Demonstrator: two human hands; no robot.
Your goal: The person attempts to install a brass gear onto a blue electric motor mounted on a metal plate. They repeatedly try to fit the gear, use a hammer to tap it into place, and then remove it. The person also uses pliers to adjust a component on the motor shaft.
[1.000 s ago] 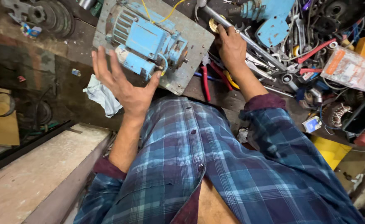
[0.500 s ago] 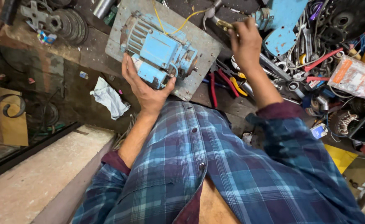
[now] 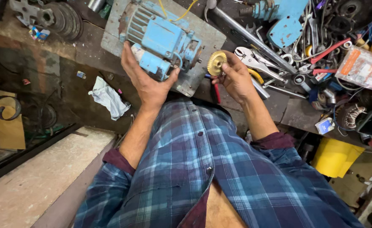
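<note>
A light blue electric motor (image 3: 160, 40) is bolted to a grey metal plate (image 3: 114, 33) on the workbench. My left hand (image 3: 145, 82) grips the near end of the motor, thumb on its right side. My right hand (image 3: 234, 76) holds a small brass-coloured gear (image 3: 216, 62) between thumb and fingers, close to the motor's shaft end. Thin yellow wires (image 3: 175, 12) run over the plate behind the motor.
Pliers, wrenches and a long steel bar (image 3: 253, 40) lie in a heap at the right. A blue machine part (image 3: 285, 19) sits at top right, dark pulleys (image 3: 61, 17) at top left, a white rag (image 3: 107, 97) on the bench, a yellow bin (image 3: 338, 156) below.
My right hand came back from the tool heap toward the motor and now holds the brass gear. My left hand slid onto the motor's near end and grips it.
</note>
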